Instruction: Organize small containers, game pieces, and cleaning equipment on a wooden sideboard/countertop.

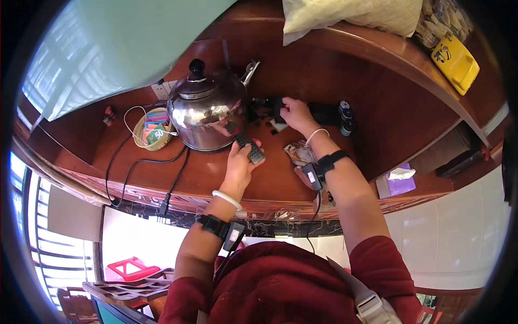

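My left hand [239,160] grips a small dark oblong object [251,149] with fine pale markings, just in front of the stainless-steel kettle [206,117]. Further back, my right hand [297,115] has its fingers bent against the edge of a black object [278,108], whose kind is too dark to make out. Under and beside that hand lie a scrap of white paper [278,126] and some small dark pieces. A crumpled patterned cloth [299,154] rests on the wooden cabinet top [271,178], below my right wrist.
Left of the kettle stands a small woven basket [157,145] with colourful packets and a white cable. Black power cords [133,164] trail over the front edge. Small bottles [345,117] stand at the right. A purple tissue box [400,184] and yellow container [455,65] are further right.
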Demonstrator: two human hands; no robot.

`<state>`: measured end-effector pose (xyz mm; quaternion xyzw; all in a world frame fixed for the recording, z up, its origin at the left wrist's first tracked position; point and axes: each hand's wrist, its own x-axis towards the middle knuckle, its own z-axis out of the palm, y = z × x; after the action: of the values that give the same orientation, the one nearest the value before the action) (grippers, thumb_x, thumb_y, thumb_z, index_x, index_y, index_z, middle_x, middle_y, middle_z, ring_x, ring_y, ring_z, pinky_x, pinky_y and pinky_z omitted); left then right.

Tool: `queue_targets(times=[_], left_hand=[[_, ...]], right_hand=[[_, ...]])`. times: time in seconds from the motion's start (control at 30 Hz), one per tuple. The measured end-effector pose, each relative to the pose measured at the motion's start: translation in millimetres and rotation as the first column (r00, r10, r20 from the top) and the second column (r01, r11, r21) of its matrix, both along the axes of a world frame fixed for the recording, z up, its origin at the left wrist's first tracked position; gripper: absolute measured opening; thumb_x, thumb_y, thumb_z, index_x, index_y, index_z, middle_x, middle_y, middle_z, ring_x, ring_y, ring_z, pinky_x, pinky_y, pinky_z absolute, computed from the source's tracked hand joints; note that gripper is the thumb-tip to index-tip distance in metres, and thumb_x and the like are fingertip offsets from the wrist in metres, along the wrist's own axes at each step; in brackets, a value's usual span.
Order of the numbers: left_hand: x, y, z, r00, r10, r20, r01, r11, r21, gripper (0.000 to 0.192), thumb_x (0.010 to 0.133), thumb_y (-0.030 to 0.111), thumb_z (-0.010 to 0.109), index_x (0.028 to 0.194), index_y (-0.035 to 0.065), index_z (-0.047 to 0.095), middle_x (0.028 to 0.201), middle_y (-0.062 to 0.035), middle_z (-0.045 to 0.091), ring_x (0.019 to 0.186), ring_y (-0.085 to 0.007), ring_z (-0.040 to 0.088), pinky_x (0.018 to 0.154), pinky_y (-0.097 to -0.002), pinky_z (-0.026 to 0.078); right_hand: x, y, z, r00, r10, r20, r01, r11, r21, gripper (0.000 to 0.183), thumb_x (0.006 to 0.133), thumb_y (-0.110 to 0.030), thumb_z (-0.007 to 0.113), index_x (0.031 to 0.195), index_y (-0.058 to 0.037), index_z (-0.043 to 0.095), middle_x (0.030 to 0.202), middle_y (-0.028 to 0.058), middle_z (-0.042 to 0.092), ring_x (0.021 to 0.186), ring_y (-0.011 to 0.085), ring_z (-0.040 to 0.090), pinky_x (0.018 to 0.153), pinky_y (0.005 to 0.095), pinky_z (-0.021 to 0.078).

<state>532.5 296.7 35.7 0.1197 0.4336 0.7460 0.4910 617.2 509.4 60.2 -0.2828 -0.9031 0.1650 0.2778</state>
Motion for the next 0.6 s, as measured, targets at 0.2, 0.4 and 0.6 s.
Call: queue_targets(times=[0.2, 0.4, 0.6], left_hand=[[10, 16, -4, 0.995, -0.045, 0.085, 0.040, 0.998, 0.054, 0.024, 0.094, 0.029, 0.047, 0.112, 0.0132, 0.047, 0.101, -0.0047, 0.059, 0.086, -0.0192, 0.059, 0.077, -0.0448, 0.049], [26, 23, -6, 0.992, -0.096, -0.078, 0.095, 0.995, -0.025, 0.021, 0.093, 0.024, 0.048, 0.112, 0.0147, 0.051, 0.095, -0.0007, 0.060, 0.081, -0.0143, 0.059, 0.069, -0.0405, 0.052], [14, 66, 12, 0.928, -0.157, -0.338, 0.164, 0.986, -0.010, 0.026, 0.089, 0.011, 0.051, 0.115, 0.0072, 0.051, 0.093, -0.0039, 0.059, 0.080, -0.0144, 0.058, 0.069, -0.0302, 0.050]], right_hand=[[22, -56, 30, 0.953, 0.272, -0.131, -0.256, 0.497, -0.829, 0.014, 0.079, -0.012, 0.055, 0.087, -0.0025, 0.061, 0.068, 0.0003, 0.058, 0.056, 0.0080, 0.056, 0.048, 0.0226, 0.0466], [37, -84, 26, 0.971, 0.233, -0.062, -0.236, 0.871, -0.430, 0.045, 0.078, -0.012, 0.063, 0.120, -0.0014, 0.051, 0.072, 0.0092, 0.061, 0.060, 0.0157, 0.059, 0.055, 0.0299, 0.0476], [130, -106, 25, 0.983, 0.041, -0.180, -0.076, 0.979, -0.192, 0.043, 0.075, -0.016, 0.064, 0.115, -0.0023, 0.054, 0.085, 0.0152, 0.062, 0.073, 0.0289, 0.061, 0.066, 0.0373, 0.0482]])
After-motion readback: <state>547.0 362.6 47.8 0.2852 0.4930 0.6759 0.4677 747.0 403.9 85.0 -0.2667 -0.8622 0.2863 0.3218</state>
